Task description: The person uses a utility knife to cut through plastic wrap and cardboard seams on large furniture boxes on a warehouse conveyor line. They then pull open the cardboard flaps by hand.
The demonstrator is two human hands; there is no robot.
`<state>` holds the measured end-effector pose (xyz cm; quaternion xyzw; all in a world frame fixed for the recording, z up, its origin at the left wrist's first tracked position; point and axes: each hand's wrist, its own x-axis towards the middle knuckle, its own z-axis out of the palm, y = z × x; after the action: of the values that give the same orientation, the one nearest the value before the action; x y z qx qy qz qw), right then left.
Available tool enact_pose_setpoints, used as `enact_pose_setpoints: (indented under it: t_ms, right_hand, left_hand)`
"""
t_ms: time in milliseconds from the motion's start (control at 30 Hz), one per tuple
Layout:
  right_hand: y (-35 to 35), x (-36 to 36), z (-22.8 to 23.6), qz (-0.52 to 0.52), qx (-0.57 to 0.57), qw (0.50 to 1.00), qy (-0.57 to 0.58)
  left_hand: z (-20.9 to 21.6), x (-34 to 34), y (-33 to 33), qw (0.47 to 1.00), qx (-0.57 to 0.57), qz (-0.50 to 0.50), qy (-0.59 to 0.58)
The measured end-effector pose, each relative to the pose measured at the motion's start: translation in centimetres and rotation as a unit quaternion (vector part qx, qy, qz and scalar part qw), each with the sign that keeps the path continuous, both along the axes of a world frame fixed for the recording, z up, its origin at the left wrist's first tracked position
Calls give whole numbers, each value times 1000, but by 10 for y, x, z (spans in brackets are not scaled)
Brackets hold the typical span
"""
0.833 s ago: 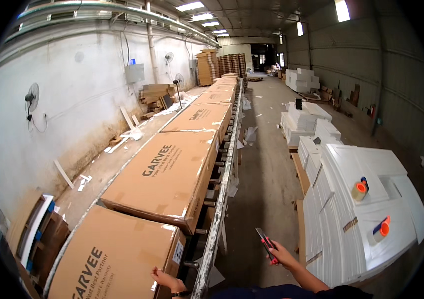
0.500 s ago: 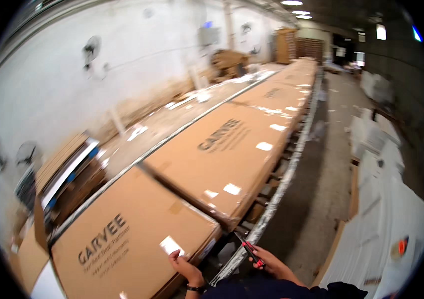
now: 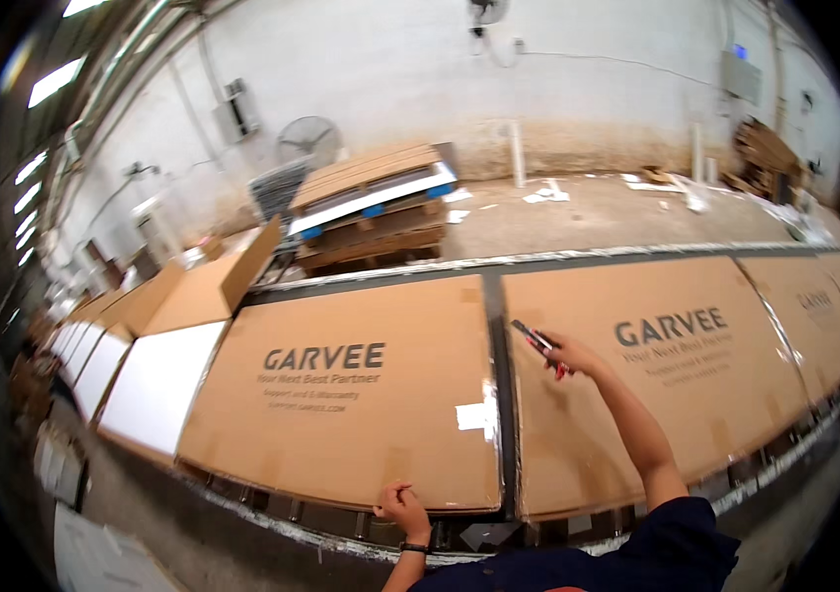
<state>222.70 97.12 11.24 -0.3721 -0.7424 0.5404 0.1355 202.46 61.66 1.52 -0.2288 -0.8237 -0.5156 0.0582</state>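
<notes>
My right hand (image 3: 570, 356) grips a red and black box cutter (image 3: 536, 338), held over the left part of a closed brown carton (image 3: 627, 405). The cutter's narrow end points up and left, toward the dark gap between this carton and the one to its left. My left hand (image 3: 403, 508), fingers curled, is at the front edge of that left carton (image 3: 341, 434); whatever it may hold is hidden. A white label (image 3: 474, 416) lies on the left carton's right edge, between my two hands. Both cartons lie flat with dark print on top.
The cartons rest on a long roller conveyor (image 3: 341, 518). Further left, an opened carton (image 3: 205, 286) with raised flaps holds a white panel (image 3: 158, 380). Beyond the conveyor stand stacked pallets (image 3: 371, 212) and a floor fan (image 3: 309, 138). More cartons (image 3: 815, 306) continue right.
My view has swung left toward the conveyor. The box cutter has risen from beside the conveyor to over the right carton. My left hand has left the white label and is at the carton's front edge.
</notes>
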Motion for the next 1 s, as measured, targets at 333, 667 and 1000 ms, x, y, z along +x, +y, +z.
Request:
enact_pose_setpoints:
  t_ms: [333, 667, 1000]
  right_hand:
    - [205, -171, -56, -60, 76, 994, -51]
    - [193, -219, -22, 77, 148, 933, -319]
    - [-5, -147, 9, 127, 47, 904, -406]
  left_hand:
    - [-20, 18, 25, 983, -47, 137, 110]
    - [-13, 10, 24, 986, -39, 114, 114]
    - [-21, 6, 3, 982, -51, 48, 173]
